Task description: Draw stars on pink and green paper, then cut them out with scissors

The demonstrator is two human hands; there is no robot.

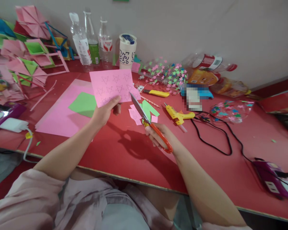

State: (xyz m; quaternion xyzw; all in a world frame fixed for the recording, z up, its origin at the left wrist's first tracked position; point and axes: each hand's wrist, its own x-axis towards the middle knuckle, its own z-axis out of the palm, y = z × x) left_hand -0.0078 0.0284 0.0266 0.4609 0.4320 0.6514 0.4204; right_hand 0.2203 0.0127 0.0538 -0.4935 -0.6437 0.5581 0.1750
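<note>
My left hand (105, 111) pinches the lower edge of a pink paper sheet (112, 86) with several pencilled star outlines, holding it up above the red table (124, 150). My right hand (158, 135) grips orange-handled scissors (147, 121); their blades point up and left and meet the sheet's lower right edge. Small pink and green paper scraps (144, 111) lie on the table under the blades.
A large pink sheet (60, 111) with a green square (83, 103) lies left. A yellow glue gun (179, 115) with black cord, a yellow utility knife (157, 93), bottles (91, 41), a cup (126, 51), star-filled plastic bottles (168, 73) and folded paper crafts (26, 54) stand behind. Purple power strips sit at both sides.
</note>
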